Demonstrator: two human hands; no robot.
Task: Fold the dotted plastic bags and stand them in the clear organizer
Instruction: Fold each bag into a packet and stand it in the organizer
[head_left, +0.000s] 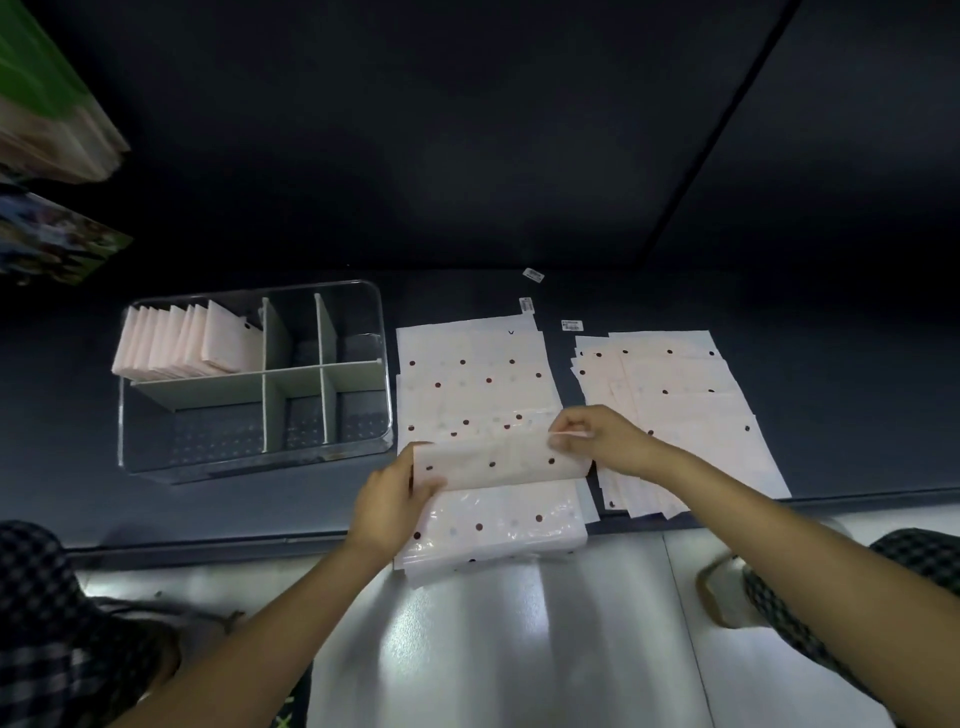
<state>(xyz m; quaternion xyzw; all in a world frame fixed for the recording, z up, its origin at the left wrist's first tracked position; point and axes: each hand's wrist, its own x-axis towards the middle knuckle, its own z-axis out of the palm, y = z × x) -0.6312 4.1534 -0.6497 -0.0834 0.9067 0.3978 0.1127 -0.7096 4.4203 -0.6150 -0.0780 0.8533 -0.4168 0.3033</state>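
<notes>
Left hand (387, 499): reached in from lower left, forearm angled up, thumb and fingers pinching the left end of the dotted bag (493, 462).
Right hand (605, 439): reached from lower right, wrist bent, fingertips pinching the bag's upper right edge.
Dotted bag: half folded, raised over the flat stack (478, 384) on the dark surface.
Clear organizer (384, 358): left of the stack; folded bags (187, 343) stood in its rear-left compartment.
Second stack (685, 395): lay right.

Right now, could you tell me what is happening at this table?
A person is folding a pale pink dotted plastic bag, left hand holding its left edge, right hand pinching its right edge. Folded bags already stand in one compartment of the clear plastic organizer. Flat bags wait on the right.
</notes>
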